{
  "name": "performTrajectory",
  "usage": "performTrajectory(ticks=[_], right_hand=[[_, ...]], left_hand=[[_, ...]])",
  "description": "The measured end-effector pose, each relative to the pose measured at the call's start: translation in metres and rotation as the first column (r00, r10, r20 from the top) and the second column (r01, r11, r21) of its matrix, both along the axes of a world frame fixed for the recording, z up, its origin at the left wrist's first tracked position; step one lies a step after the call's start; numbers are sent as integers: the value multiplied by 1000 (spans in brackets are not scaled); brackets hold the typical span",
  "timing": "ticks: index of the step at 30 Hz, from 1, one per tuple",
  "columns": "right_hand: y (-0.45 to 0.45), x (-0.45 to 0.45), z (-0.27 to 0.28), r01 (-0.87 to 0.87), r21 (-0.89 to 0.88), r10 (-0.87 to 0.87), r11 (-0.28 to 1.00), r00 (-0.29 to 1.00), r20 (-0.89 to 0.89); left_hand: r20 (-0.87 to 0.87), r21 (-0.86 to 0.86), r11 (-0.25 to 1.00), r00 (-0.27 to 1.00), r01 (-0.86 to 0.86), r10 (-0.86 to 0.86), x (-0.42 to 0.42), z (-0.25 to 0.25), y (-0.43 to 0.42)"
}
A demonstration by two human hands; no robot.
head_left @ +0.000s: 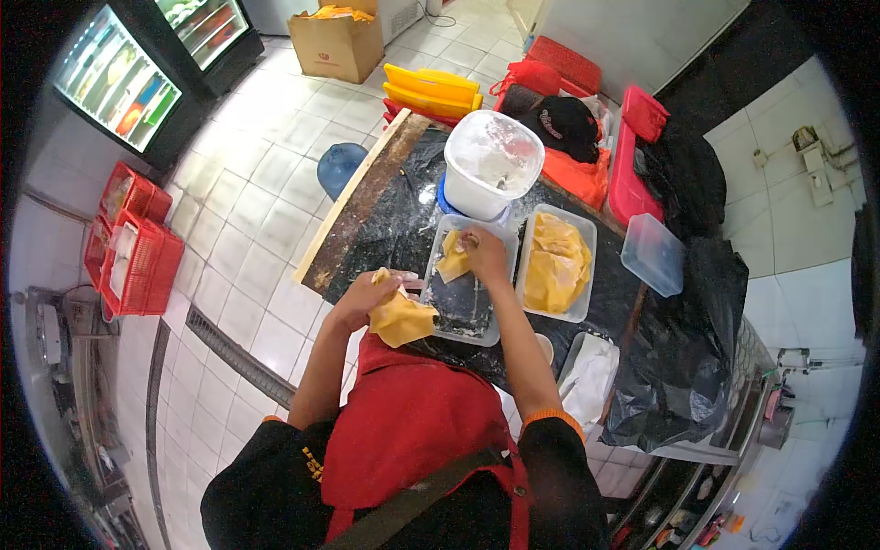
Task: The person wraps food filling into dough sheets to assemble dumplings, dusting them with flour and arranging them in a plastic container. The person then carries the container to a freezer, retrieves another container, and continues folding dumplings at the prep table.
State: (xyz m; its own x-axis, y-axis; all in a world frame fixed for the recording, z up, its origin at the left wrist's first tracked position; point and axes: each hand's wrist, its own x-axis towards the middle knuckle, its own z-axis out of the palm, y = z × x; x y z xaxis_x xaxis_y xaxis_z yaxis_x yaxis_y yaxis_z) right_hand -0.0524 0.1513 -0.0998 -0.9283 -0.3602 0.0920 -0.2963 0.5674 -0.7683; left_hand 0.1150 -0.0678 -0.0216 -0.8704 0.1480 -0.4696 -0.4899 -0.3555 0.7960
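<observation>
My left hand is closed around a small floppy stack of yellow dough sheets, held just left of a clear plastic tray. Inside that tray, near its far end, my right hand pinches the edge of another yellow dough sheet. The tray's bottom looks dark, with white powder scattered over it. Right of it, a second plastic tray holds a large heap of folded yellow dough sheets. Beyond both stands a white tub with white powder inside.
Black plastic covers the table. A clear lid or box lies at right, and a container with white cloth or paper sits nearer me. A black cap rests on red bags. Red baskets stand on the floor at left.
</observation>
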Motion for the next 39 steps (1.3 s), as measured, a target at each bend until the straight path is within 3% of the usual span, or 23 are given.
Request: performTrajectory(ticks=[3, 5, 7, 8, 10, 15, 17, 19, 20, 21, 22, 25, 27, 29, 33, 35, 37, 39], right_hand=[[-5, -1, -12, -17, -10, 15, 1000, 990, -138], [-6, 0, -16, -39, -39, 30, 998, 976, -215], [-9, 7, -11, -18, 209, 52, 978, 986, -161], [-11, 10, -10, -11, 208, 46, 978, 985, -164], [-16, 16, -15, 138, 285, 11, 948, 885, -465], [-19, 32, 0, 218, 322, -23, 921, 857, -515], [-15, 35, 29, 252, 309, -34, 917, 822, -569], [-6, 43, 72, 105, -38, -112, 994, 940, -322], [-3, 50, 98, 102, -36, -108, 994, 941, -321], [1, 60, 125, -31, -194, 30, 981, 1000, -9], [5, 70, 139, -95, -379, 210, 920, 938, 276], [11, 88, 146, -207, -288, 294, 935, 906, 303], [12, 95, 146, -148, -327, 232, 933, 944, 233], [14, 99, 149, 56, -361, 2, 931, 987, 160], [26, 99, 123, 271, -473, -133, 838, 943, 305], [36, 100, 119, 270, -433, -174, 860, 953, 248], [43, 99, 116, 315, -523, -135, 792, 926, 353], [48, 103, 119, 306, -506, -151, 806, 934, 325]], left_hand=[[-96, 94, 995, 995, -23, 32, 3, 6, 2], [-165, 256, 966, 984, -24, 68, 2, 9, 5], [-201, 276, 961, 978, 0, 58, -3, 16, 7], [-243, 298, 954, 968, 22, 53, -7, 18, 9], [-274, 351, 935, 960, 51, 51, -13, 14, 13], [-264, 389, 919, 963, 57, 51, -19, 19, 19], [-347, 433, 892, 937, 131, 31, -23, 21, 19], [-367, 425, 891, 930, 160, 8, -25, 23, 18], [-379, 420, 888, 925, 188, -17, -24, 22, 18], [-372, 422, 887, 928, 185, -17, -24, 15, 17], [-354, 374, 908, 934, 188, -47, -25, 2, 14], [-345, 305, 938, 937, 164, -52, -37, 15, 26], [-341, 292, 949, 940, 119, -13, -43, 15, 34], [-152, 479, 877, 988, 41, 37, -50, -3, 39], [-121, 489, 871, 987, -31, 103, -40, 1, 80], [-136, 269, 950, 971, -157, 198, -36, 10, 95], [-132, 233, 961, 974, -152, 186, -36, 21, 94], [-229, 44, 999, 973, -29, 38, -37, 16, 88]])
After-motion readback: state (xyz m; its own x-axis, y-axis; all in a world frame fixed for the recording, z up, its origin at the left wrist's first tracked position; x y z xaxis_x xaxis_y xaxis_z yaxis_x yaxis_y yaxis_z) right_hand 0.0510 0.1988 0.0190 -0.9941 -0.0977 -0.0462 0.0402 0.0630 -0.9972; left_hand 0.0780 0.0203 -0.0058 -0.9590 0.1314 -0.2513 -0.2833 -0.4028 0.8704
